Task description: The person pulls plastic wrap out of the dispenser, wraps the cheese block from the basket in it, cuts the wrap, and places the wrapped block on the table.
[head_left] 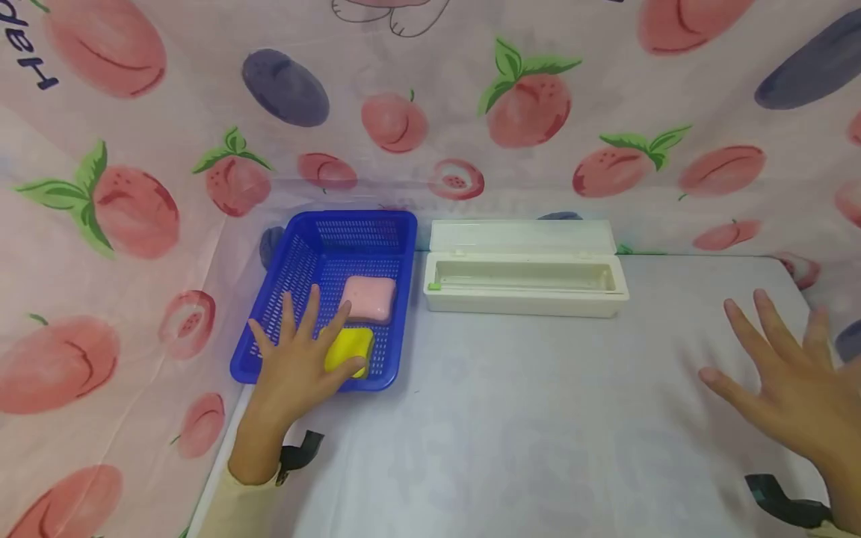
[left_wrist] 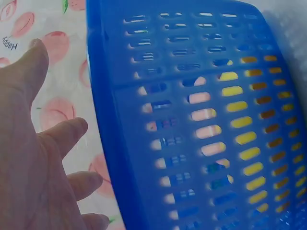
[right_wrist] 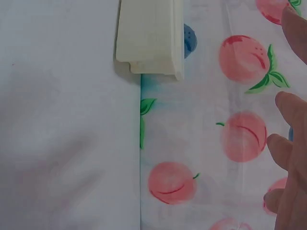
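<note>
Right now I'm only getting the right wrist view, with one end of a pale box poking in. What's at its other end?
Observer: In the head view, a small green piece sits at the near left corner of the white box.
Operator: Funny! Does anything stand beside the box?
Observer: Yes, a blue basket, just to its left.
Operator: And is there anything in that?
Observer: A pink block and a yellow block, the yellow one nearer the person.
</note>
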Motion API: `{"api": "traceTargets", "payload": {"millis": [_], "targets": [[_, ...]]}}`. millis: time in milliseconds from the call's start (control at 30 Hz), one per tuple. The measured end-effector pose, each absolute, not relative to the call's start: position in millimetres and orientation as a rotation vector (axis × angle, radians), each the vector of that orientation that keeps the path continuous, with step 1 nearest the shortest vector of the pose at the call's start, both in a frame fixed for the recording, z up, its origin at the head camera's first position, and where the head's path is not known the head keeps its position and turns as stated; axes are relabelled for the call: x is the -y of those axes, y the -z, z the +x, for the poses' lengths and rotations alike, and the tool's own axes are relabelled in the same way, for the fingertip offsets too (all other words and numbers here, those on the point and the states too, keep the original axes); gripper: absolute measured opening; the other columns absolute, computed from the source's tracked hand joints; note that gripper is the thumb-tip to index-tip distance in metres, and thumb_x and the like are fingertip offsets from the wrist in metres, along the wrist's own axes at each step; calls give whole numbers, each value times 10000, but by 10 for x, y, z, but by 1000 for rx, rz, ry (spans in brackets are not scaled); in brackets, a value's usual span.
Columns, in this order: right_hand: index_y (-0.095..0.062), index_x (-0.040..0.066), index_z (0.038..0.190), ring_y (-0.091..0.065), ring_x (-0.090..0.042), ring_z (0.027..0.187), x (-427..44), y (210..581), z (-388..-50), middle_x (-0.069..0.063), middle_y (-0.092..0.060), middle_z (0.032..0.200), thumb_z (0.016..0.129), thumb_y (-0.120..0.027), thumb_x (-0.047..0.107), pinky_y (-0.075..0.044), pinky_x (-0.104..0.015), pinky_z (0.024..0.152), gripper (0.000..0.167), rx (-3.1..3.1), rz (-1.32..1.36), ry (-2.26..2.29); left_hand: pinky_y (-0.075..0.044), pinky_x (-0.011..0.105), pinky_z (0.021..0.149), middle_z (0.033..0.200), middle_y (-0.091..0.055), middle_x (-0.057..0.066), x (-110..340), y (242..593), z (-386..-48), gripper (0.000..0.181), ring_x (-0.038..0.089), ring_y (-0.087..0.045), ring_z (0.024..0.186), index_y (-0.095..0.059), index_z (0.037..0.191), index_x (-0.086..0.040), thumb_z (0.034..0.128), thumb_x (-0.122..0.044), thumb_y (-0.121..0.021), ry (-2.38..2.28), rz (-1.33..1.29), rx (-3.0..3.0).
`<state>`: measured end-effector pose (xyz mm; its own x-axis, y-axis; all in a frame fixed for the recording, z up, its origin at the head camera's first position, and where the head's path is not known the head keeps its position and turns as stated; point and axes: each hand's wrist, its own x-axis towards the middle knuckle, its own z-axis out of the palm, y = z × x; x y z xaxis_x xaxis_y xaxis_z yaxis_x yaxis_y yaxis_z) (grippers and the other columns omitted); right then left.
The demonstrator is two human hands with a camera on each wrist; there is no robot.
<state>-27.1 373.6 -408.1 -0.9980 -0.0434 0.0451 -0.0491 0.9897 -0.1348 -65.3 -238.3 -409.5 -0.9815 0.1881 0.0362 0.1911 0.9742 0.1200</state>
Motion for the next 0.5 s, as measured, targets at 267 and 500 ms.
{"api": "traceTargets", "payload": {"millis": [267, 500], "targets": [[-75, 187, 1650, -18, -559, 1520, -3534, 3981, -404, -247, -131, 1671, 896, -631, 654, 51, -843, 1059, 1047, 3085, 96, -305, 83, 809, 1120, 1731, -75, 79, 2197, 3825, -798, 811, 434, 48, 1578, -262, 1619, -348, 941, -769, -404, 191, -453, 3112], [-342, 153, 1598, -352, -495, 1449, -3323, 3809, -697, -274, -435, 1545, 932, -656, 563, -319, -796, 1009, 843, 3037, 201, -387, -127, 700, 1213, 1643, -370, 100, 1877, 3554, -1192, 680, 349, -280, 1548, -449, 1552, -224, 1016, -641, -427, 212, -764, 3084]]}}
